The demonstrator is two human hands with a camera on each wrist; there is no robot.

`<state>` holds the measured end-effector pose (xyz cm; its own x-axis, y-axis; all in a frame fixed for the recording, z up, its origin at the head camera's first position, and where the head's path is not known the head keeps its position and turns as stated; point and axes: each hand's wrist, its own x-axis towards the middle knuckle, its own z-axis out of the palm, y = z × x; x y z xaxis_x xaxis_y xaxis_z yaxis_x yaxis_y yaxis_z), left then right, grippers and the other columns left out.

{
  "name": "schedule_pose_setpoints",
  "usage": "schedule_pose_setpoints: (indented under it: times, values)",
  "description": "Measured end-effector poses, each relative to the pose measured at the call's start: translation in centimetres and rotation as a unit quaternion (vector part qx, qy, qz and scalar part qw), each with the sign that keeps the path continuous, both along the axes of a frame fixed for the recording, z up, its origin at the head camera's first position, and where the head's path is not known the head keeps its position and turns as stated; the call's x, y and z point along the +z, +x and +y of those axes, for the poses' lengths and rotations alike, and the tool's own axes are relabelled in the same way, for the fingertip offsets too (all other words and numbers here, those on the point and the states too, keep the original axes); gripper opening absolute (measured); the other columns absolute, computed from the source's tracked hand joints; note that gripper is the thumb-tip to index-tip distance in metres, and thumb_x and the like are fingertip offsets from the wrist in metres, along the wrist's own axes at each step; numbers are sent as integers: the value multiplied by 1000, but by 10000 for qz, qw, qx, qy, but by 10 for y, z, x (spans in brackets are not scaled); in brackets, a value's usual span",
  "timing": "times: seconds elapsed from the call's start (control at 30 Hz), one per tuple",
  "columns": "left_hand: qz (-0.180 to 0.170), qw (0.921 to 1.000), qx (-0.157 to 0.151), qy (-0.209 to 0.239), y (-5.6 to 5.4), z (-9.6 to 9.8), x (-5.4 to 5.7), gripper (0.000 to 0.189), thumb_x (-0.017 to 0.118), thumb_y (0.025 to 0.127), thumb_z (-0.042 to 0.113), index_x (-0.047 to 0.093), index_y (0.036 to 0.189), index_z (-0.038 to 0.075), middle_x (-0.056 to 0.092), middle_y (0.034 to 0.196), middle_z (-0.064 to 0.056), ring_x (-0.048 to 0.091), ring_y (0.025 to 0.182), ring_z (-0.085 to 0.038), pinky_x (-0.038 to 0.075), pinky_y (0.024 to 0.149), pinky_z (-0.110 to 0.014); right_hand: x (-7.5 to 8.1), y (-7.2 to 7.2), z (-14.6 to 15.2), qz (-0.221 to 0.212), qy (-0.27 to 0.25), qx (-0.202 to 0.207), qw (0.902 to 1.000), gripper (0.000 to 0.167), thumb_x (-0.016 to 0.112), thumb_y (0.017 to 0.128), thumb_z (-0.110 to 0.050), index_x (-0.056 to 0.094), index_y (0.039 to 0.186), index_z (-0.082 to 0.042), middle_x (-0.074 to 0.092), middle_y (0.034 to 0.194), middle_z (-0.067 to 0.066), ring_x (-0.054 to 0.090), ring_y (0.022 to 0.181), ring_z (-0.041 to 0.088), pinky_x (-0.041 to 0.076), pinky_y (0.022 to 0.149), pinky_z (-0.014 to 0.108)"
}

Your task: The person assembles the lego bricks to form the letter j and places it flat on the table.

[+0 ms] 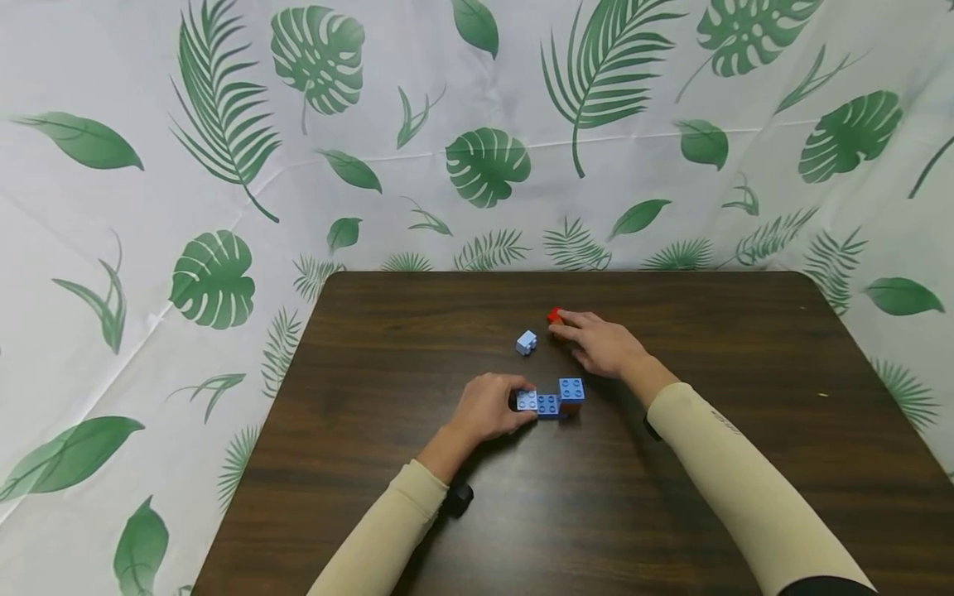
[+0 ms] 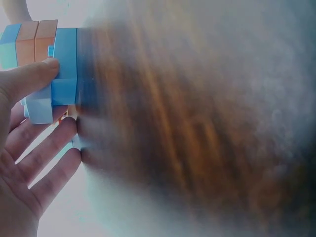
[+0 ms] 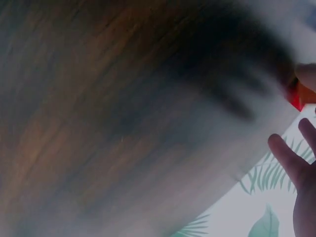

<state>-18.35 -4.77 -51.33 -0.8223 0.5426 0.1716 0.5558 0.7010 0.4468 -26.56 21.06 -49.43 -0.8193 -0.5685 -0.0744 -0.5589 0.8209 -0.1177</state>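
My left hand (image 1: 488,407) grips the left end of a joined row of toy building bricks on the table. This end is a light blue brick (image 1: 527,401), attached to a darker blue brick (image 1: 548,405). At the row's right end rises a stack topped by a blue brick (image 1: 571,387); the left wrist view shows orange bricks (image 2: 35,43) in that stack. Farther back, my right hand (image 1: 607,346) pinches a red brick (image 1: 555,315) with an orange brick (image 3: 307,94) against it; its fingers partly cover both.
A loose light blue brick (image 1: 526,343) lies on its side between the two hands. The dark wood table (image 1: 358,480) ends at a back edge before a white, leaf-printed cloth (image 1: 417,74).
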Motion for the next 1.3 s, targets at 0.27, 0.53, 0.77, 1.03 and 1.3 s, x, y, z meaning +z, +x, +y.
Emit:
schedule_pose_setpoints:
  times: [0.27, 0.53, 0.77, 1.03, 1.3]
  values:
    - [-14, 10000, 13, -40, 0, 1, 2, 35, 81, 78, 44, 75, 107, 24, 71, 97, 10, 57, 76, -5, 47, 68, -28, -5, -1, 2, 304, 36, -97, 9995, 45, 68, 85, 2, 64, 129, -11, 50, 138, 11, 43, 128, 32, 48, 90, 48]
    - [-99, 9999, -36, -85, -1, 3, 3, 36, 80, 79, 44, 74, 109, 23, 72, 100, 9, 60, 82, -6, 48, 73, -30, -5, -1, 9, 19, 388, -552, 9977, 46, 68, 84, 1, 65, 128, -11, 53, 133, 12, 50, 120, 32, 51, 85, 47]
    - [-88, 9999, -18, -101, 0, 3, 4, 36, 80, 79, 43, 74, 109, 23, 72, 100, 9, 61, 82, -6, 49, 73, -30, 0, 1, 12, -155, 100, -727, 9972, 37, 61, 88, 1, 68, 123, -7, 55, 127, 13, 59, 111, 32, 49, 89, 48]
    - [-139, 9999, 19, -89, 0, 1, 3, 36, 79, 80, 45, 74, 109, 24, 72, 100, 9, 59, 80, -5, 48, 72, -29, 1, 2, 21, -308, 203, -673, 9970, 50, 65, 81, 7, 63, 129, -4, 48, 136, 14, 57, 114, 33, 51, 83, 47]
    - [-210, 9998, 48, -59, 2, 0, 6, 36, 80, 80, 43, 74, 109, 23, 72, 100, 8, 58, 78, -6, 47, 71, -29, 5, 6, 32, -228, 259, -787, 9963, 45, 65, 85, 4, 65, 128, -9, 56, 119, 11, 62, 95, 28, 52, 78, 47]
